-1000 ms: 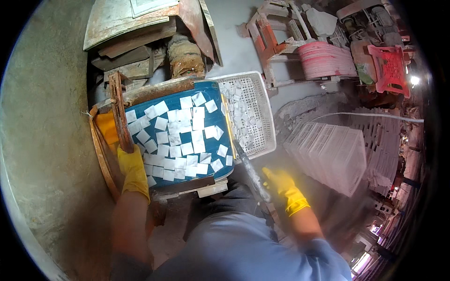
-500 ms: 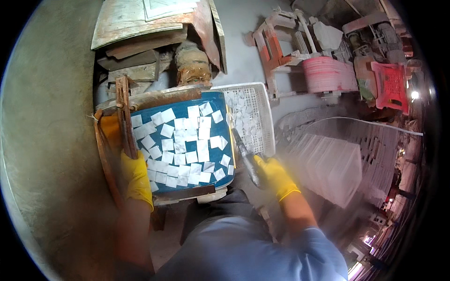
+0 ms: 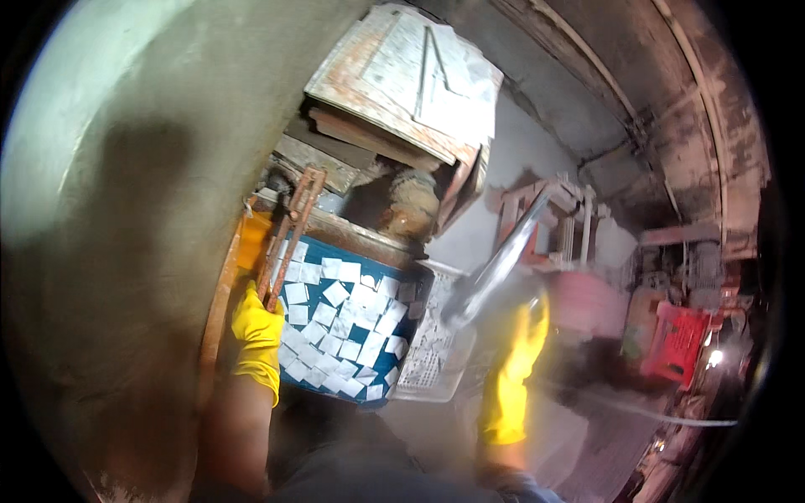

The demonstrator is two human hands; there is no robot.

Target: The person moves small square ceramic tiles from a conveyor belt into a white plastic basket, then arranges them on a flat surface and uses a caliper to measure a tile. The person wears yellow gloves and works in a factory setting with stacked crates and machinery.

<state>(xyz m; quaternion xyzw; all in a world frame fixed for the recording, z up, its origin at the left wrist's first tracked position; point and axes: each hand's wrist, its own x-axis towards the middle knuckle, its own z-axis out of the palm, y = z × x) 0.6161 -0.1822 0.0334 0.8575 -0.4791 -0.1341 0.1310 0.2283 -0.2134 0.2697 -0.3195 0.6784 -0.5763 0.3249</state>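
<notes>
At the left edge of a blue board [image 3: 353, 334] my left hand [image 3: 257, 333], in a yellow rubber glove, is closed round the lower end of a rusty slotted metal bar [image 3: 293, 230]. Small white marble-like square tiles [image 3: 366, 294] lie scattered over the board, some touching in rows. My right hand [image 3: 518, 360], also gloved in yellow, is lifted to the right of the board and smeared by motion. With it is a long grey metal tool [image 3: 501, 256], slanting up and blurred; its exact kind and the fingers' grip are unclear.
A white perforated plastic crate [image 3: 429, 369] adjoins the board's right side, with tile pieces inside. Beyond the board stands a worn slab-topped bench [image 3: 394, 80]. A red plastic crate [image 3: 677, 344] and a pale metal frame [image 3: 553, 218] are at the right. A wall borders the left.
My right hand has risen, and the metal tool has swung up from beside the board. The left hand stays on the rusty bar. The view has tilted, showing more of the far wall.
</notes>
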